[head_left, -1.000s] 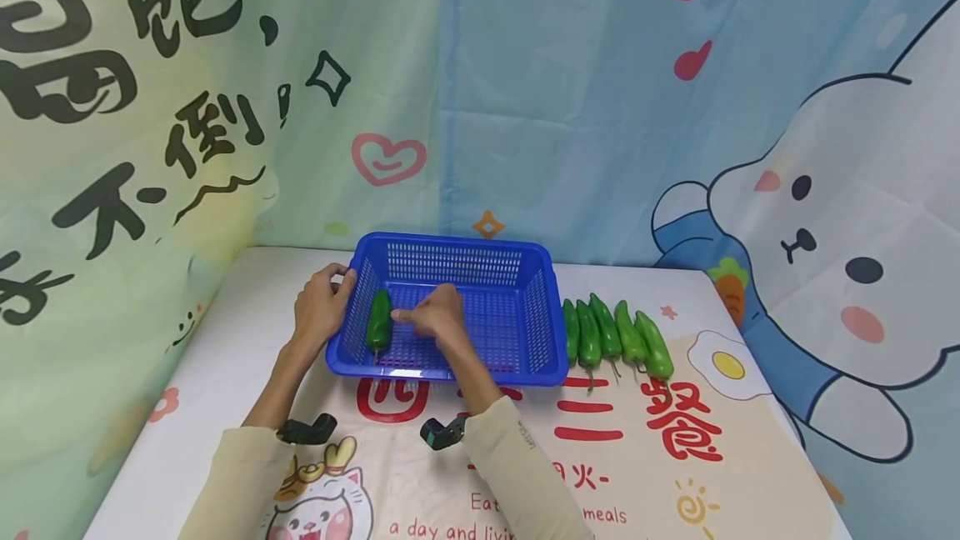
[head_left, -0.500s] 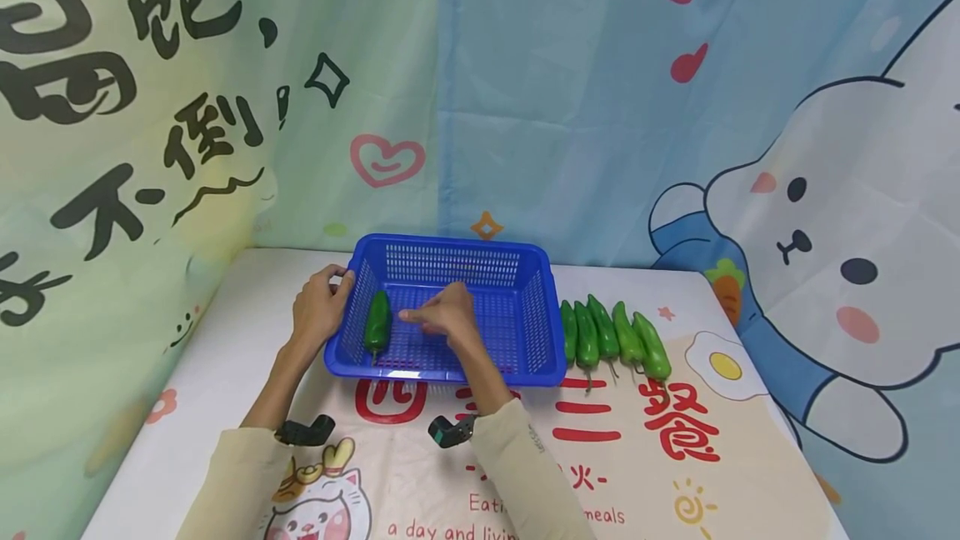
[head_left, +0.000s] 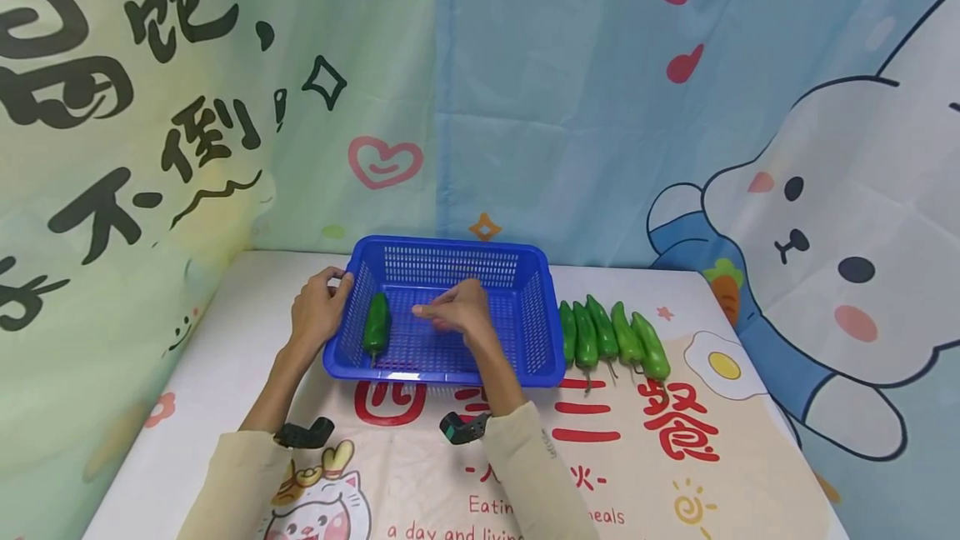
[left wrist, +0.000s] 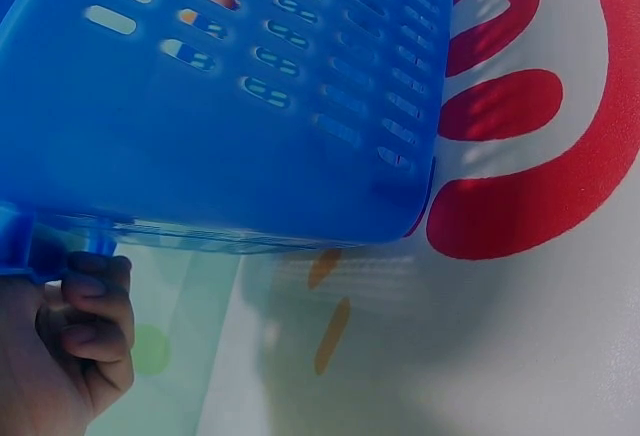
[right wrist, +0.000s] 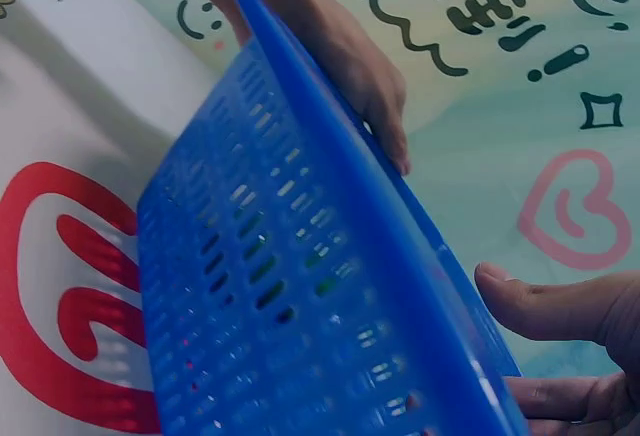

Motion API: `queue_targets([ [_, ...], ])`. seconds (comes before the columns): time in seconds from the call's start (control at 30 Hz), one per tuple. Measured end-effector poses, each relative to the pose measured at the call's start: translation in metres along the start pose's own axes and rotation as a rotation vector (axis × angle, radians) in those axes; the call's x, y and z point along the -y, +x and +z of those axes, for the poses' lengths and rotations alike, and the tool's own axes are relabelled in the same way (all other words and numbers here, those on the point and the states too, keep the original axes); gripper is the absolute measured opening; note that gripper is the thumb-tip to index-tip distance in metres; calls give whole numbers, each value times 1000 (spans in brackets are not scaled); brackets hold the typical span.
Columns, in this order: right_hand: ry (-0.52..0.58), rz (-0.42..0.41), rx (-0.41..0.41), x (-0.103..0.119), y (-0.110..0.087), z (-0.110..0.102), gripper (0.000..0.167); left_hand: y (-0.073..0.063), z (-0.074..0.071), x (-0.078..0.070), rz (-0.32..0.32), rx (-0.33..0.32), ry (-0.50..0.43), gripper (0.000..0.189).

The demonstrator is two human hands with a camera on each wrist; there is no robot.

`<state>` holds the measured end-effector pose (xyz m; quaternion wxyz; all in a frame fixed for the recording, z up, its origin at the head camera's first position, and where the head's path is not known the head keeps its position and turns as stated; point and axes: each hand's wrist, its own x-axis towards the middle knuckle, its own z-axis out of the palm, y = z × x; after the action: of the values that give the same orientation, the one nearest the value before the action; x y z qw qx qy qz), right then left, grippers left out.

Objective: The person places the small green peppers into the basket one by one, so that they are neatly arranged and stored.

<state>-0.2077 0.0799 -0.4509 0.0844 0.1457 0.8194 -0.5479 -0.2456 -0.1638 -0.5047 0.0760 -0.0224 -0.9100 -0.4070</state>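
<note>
Table (head_left: 202,357) backed by printed curtain (head_left: 525,107). Blue plastic basket (head_left: 442,378) gripped at rim by left hand (head_left: 318,307); green chili pepper (head_left: 377,323) laid inside, right of grip; nothing held by right hand (head_left: 463,307).

We now see the right hand (head_left: 462,308) farther toward three o'clock, a wider gap separating it from the green pepper (head_left: 377,325).

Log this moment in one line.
left hand grips basket rim | right hand over basket, empty | one pepper inside | five peppers outside, right
</note>
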Motion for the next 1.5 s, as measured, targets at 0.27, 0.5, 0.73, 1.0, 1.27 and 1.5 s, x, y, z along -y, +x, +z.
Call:
queue_targets([
  [0.27,4,-22,-24,-5,2,-11,35,0,-1,0,-3,1,12,47],
  [0.5,36,-34,-19,-5,1,-20,34,0,-1,-1,0,8,10,47],
  [0.73,97,-37,-21,-8,3,-35,33,-1,-1,0,1,5,13,47],
  [1.0,103,-58,-11,-12,2,-53,35,-1,-1,-1,-9,2,15,47],
  [1.27,127,-58,-1,-14,3,-70,31,-1,-2,-1,-13,9,10,48],
  [1.5,132,-61,2,-17,2,-84,34,-1,-1,-1,-9,15,9,49],
])
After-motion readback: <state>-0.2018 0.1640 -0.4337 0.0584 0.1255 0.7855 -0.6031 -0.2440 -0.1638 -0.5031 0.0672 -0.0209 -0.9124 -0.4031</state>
